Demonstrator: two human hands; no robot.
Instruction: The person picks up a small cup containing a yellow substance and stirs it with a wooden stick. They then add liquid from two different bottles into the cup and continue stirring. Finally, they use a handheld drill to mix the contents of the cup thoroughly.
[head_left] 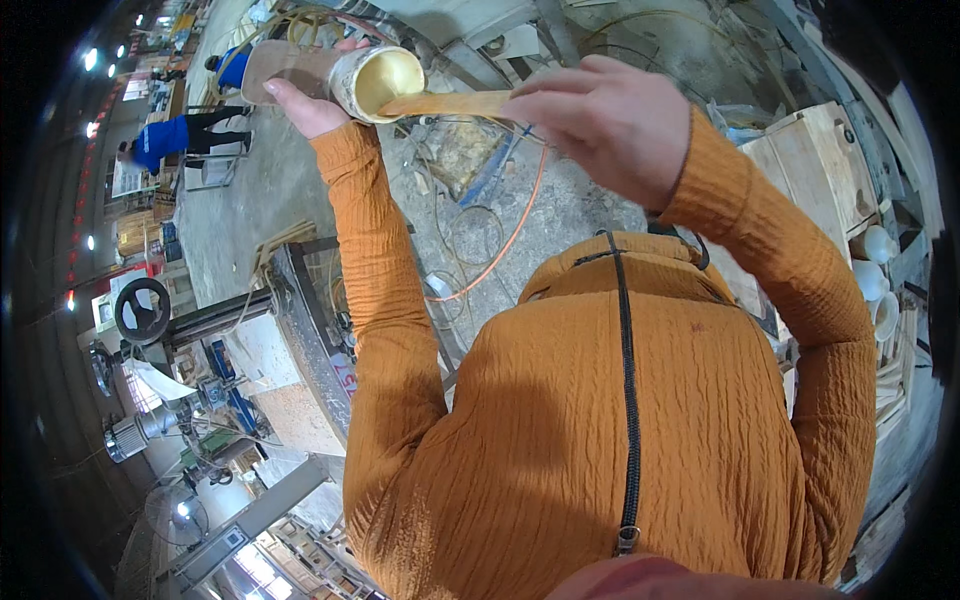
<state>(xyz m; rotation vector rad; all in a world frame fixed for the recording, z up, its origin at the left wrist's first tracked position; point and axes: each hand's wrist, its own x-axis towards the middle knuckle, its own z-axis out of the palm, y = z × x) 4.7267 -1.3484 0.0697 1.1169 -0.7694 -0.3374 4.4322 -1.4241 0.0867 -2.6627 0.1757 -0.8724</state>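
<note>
Held up ahead, the tub [375, 82] of thick yellowish paste sits in the left hand [310, 105], fingers wrapped round its wall, while the right hand [610, 125] pinches a stiff, flat stick [445, 103] dipped inside; light, likely slippery, best gripped by the wall.

The stick's [450, 103] far end is hidden under the right hand [610, 125].
</note>
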